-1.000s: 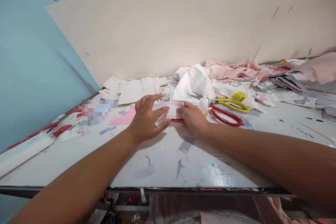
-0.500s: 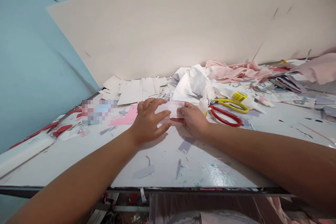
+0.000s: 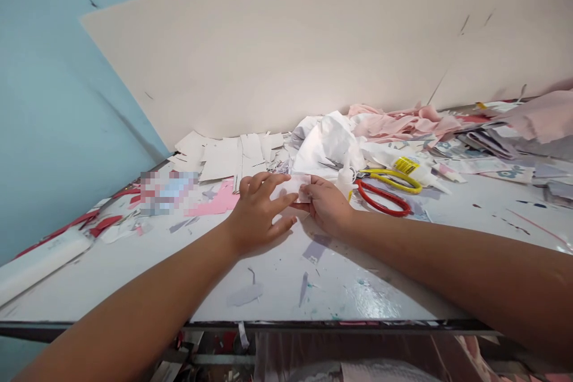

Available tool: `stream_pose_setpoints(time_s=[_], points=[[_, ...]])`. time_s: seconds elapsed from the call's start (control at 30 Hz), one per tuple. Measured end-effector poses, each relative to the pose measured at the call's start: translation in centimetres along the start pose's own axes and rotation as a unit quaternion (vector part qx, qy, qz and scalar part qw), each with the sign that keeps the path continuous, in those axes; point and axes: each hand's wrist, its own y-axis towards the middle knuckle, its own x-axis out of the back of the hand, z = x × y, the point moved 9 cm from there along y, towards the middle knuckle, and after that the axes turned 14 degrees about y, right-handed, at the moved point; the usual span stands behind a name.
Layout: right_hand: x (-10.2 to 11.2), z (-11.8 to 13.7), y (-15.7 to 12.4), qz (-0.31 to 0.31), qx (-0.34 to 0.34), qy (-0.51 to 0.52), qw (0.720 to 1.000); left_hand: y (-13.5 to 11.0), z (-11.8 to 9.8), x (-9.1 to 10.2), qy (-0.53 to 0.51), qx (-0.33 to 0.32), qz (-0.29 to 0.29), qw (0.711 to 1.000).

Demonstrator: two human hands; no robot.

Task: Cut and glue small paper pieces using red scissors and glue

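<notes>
Both my hands work a small pale pink piece of paper (image 3: 293, 186) on the white table (image 3: 367, 274). My left hand (image 3: 259, 212) lies over its left part with the fingers stretched and pressing down on it. My right hand (image 3: 326, 206) pinches the paper's right end between thumb and fingers. Most of the paper is hidden under the two hands.
Red and yellow scissors (image 3: 385, 191) and a small glue bottle (image 3: 345, 179) lie just right of my right hand. White paper scraps (image 3: 224, 155), crumpled white paper (image 3: 329, 143) and pink sheets (image 3: 403, 119) crowd the back. A large cream board (image 3: 313, 42) leans behind. The table's near edge (image 3: 313, 325) is close.
My left hand has slid right across the paper and covers more of it. The visible part of the paper has shrunk. My right hand keeps its hold.
</notes>
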Motion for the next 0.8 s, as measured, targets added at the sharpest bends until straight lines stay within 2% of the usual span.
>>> stream_pose_setpoints(time_s=[0.13, 0.3, 0.43, 0.57, 0.7, 0.8], points=[[0.1, -0.1, 0.1, -0.002, -0.005, 0.001, 1.000, 0.0, -0.1, -0.4, -0.010, 0.006, 0.023, 1.000], [-0.2, -0.2, 0.0, 0.000, -0.012, 0.008, 1.000, 0.1, -0.4, -0.4, -0.028, -0.006, 0.010, 1.000], [-0.3, -0.1, -0.1, 0.000, -0.015, 0.013, 1.000, 0.2, -0.6, -0.8, -0.020, -0.002, 0.021, 1.000], [-0.2, -0.1, -0.1, 0.002, -0.011, 0.017, 1.000, 0.3, -0.7, -0.2, -0.035, -0.010, 0.016, 0.999], [-0.2, 0.0, -0.2, -0.008, -0.010, 0.018, 1.000, 0.2, 0.9, 0.2, -0.036, 0.052, -0.002, 0.998], [-0.3, 0.1, -0.2, -0.016, -0.013, 0.019, 1.000, 0.0, 1.7, -0.5, -0.033, 0.079, 0.025, 0.996]])
